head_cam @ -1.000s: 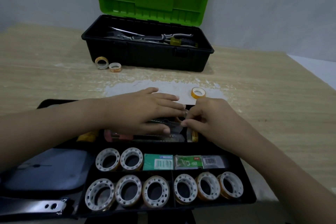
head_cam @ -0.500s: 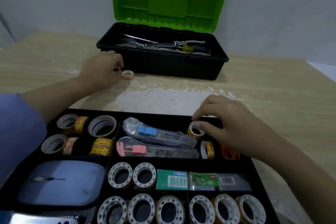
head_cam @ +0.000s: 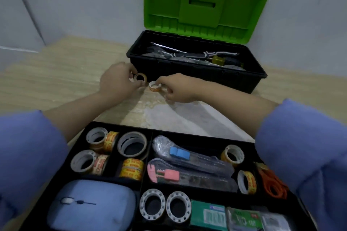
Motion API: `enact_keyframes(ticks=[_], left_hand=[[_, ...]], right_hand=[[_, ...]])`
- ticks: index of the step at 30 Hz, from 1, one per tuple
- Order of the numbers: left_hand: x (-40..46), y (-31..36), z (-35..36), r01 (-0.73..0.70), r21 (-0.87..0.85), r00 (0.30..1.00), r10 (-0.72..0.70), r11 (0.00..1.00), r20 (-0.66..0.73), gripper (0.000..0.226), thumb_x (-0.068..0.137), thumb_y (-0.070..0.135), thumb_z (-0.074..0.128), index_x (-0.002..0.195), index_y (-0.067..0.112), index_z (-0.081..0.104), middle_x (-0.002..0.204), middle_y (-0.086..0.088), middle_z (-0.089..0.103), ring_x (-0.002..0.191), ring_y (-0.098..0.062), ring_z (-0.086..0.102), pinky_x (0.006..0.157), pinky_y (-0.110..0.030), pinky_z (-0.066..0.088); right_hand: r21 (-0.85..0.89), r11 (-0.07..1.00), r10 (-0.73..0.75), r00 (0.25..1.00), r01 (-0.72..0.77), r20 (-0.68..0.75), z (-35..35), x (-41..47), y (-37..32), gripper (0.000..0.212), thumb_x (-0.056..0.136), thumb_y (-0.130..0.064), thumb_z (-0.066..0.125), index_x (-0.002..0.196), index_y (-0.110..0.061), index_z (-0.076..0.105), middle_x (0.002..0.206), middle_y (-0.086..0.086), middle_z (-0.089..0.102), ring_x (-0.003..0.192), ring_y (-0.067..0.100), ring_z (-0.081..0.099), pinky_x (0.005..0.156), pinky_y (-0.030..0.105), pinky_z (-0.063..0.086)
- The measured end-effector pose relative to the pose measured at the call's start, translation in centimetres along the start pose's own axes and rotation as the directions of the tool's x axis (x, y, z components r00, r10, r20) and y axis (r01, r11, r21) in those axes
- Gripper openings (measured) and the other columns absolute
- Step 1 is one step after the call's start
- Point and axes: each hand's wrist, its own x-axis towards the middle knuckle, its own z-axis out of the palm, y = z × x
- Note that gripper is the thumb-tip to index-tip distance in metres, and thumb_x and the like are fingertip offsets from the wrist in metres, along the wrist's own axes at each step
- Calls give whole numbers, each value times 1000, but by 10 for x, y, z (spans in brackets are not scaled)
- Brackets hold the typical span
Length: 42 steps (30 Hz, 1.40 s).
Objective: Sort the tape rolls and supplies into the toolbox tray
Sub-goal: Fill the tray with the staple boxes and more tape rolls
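My left hand pinches a small tan tape roll, held on edge just in front of the toolbox. My right hand has its fingertips on a second small tape roll lying flat on the table. The black toolbox tray sits near me. It holds several tape rolls, two wrapped utility knives, orange scissors and white ring rolls.
An open black toolbox with a green lid stands at the back, tools inside. A blue mouse lies in the tray's left compartment, green boxes at the front. The wooden table has a whitish patch.
My right hand left the tray and reached forward to the roll on the table. My left hand lifted the other roll beside the toolbox. The view shifted forward.
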Motion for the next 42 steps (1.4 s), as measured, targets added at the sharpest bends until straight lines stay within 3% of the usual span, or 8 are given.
enact_keyframes(ticks=[4,10,15,20,26,29,32,42], left_hand=[[5,-8,4,16,-74,1000,-16,997,-12,18,78,19,70,92,10,67,93,-9,70,87,-29,64,69,-35,46],[5,-12,-1,-7,-129,1000,4,992,-27,10,71,14,71,74,11,63,78,-9,69,76,-27,64,64,-36,48],[-7,2,-26,-116,-199,992,102,973,-77,19,71,19,75,69,9,59,70,-5,64,70,-24,62,64,-42,51],[-29,41,-55,-160,-308,987,152,938,-49,18,73,17,77,71,11,60,69,1,64,64,-14,62,62,-23,49],[-66,91,-79,-196,-527,956,281,827,84,24,72,21,80,88,15,62,75,1,68,66,-7,66,64,-18,53],[-81,111,-83,-225,-543,924,354,809,145,25,72,29,78,92,19,66,73,3,68,67,-6,66,65,-19,54],[-93,126,-87,-215,-578,904,384,788,188,29,70,40,74,91,22,69,71,6,67,67,-5,65,68,-22,55],[-120,145,-92,-208,-611,862,438,764,254,23,71,31,78,91,23,70,71,3,69,65,-8,66,66,-29,57]], right_hand=[[-128,992,3,999,-9,-45,7,19,-1,23,91,-19,47,112,-13,54,103,7,57,91,28,58,72,40,50],[-179,984,-36,995,19,-93,5,8,-6,18,93,-24,50,97,-8,59,100,6,45,85,29,55,62,34,42],[146,986,-50,978,81,-204,-18,-41,-11,11,88,-27,61,86,-16,60,110,5,49,91,20,55,82,37,48],[428,898,31,957,100,-289,-28,-135,-25,13,80,-24,71,77,-16,61,94,-1,67,84,12,64,78,39,54],[739,666,76,977,97,-198,-7,-222,-22,38,81,-14,69,115,-25,56,101,0,61,90,19,66,86,37,54],[631,775,121,973,32,-198,10,-237,-18,31,83,-15,69,110,-27,62,103,-14,61,100,9,63,88,28,51],[484,874,160,968,-49,-191,16,-242,-19,29,80,-24,72,106,-33,63,98,-23,62,93,-3,59,76,14,47],[156,974,180,980,-165,-86,3,-242,-29,31,81,-35,69,111,-28,64,91,-13,61,74,-1,51,65,10,42]])
